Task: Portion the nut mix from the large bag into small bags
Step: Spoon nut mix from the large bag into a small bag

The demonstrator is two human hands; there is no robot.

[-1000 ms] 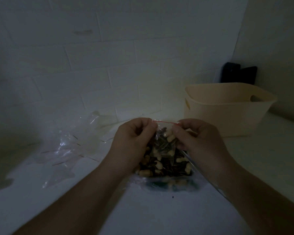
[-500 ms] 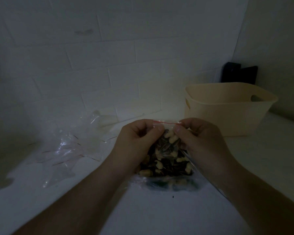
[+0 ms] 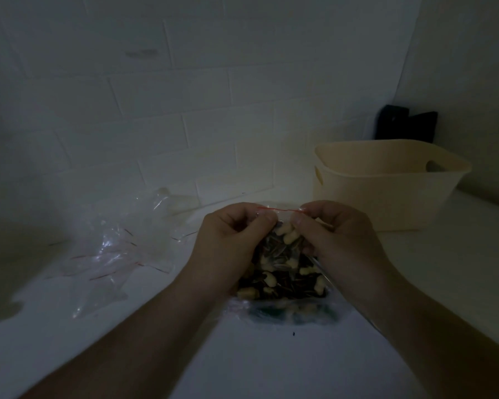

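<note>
Head view: a small bag of nut mix stands on the bench directly between the hands, its red zip strip running left to right across the top. The left hand pinches the strip's left end and the right hand pinches its right end, both equally near, knuckles up, fingers curled inward. Empty small bags lie well apart to the left; a cream basket sits behind on the right.
</note>
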